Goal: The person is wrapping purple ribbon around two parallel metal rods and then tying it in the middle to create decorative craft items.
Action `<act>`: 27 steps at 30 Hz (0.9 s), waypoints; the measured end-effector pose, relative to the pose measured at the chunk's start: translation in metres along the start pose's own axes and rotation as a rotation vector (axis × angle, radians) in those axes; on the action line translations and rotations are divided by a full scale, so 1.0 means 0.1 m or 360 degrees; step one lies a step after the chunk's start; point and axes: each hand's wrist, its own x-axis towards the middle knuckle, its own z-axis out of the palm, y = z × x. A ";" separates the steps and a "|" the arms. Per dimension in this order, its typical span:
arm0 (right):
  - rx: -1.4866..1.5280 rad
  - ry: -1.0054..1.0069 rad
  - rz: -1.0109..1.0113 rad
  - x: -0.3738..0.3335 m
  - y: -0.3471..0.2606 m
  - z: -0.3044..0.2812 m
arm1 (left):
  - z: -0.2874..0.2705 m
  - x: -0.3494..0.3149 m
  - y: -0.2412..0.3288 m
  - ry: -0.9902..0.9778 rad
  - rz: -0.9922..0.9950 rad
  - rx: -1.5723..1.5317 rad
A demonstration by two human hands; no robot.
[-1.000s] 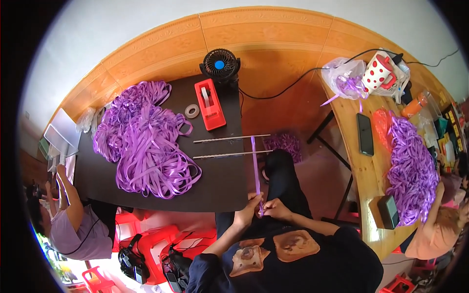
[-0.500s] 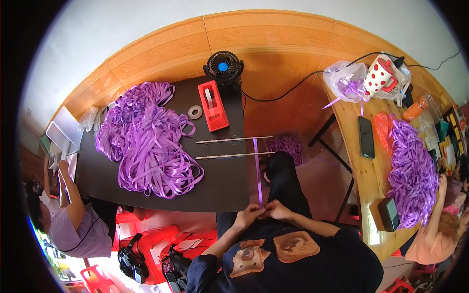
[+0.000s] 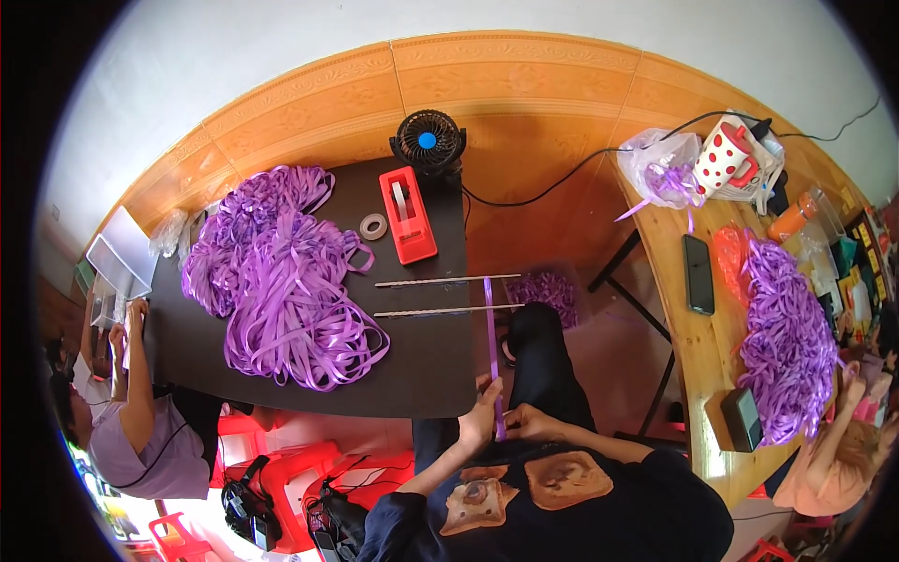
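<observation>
A narrow purple ribbon point(image 3: 491, 332) hangs from the two thin metal rods point(image 3: 449, 311) that stick out past the right edge of the dark table. It runs down toward my lap. My left hand point(image 3: 481, 415) is closed round the ribbon, fingers upward along its length. Lower and to the right, my right hand point(image 3: 530, 423) pinches near the ribbon's lower end; its fingertips are partly hidden. On the table, left of the rods, lies a big heap of loose purple ribbon point(image 3: 300, 300).
On the dark table point(image 3: 417, 370) are a red tape dispenser point(image 3: 408, 217), a tape roll point(image 3: 373, 227) and a small black fan point(image 3: 428, 140). Below the rods, a clear bin point(image 3: 552, 298) holds purple ribbon. A wooden table point(image 3: 674, 309) carries a phone point(image 3: 697, 273) and more ribbon. People sit on both sides.
My left hand has moved up along the ribbon, away from my right hand, and now grips it higher. The right hand has dropped slightly, and the ribbon still hangs from the rods.
</observation>
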 end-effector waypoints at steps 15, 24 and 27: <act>-0.1915 0.1678 -0.1085 0.04 -0.99 -0.40 | 0.01 -0.08 0.25 -0.0113 0.0036 -0.0179; -0.2744 0.1362 -0.1760 0.45 -1.57 -0.58 | 0.06 -0.17 0.48 -0.0101 -0.0026 -0.0362; -0.2697 0.1385 -0.1751 0.46 -1.52 -0.53 | 0.04 -0.17 0.44 -0.0122 0.0044 -0.0460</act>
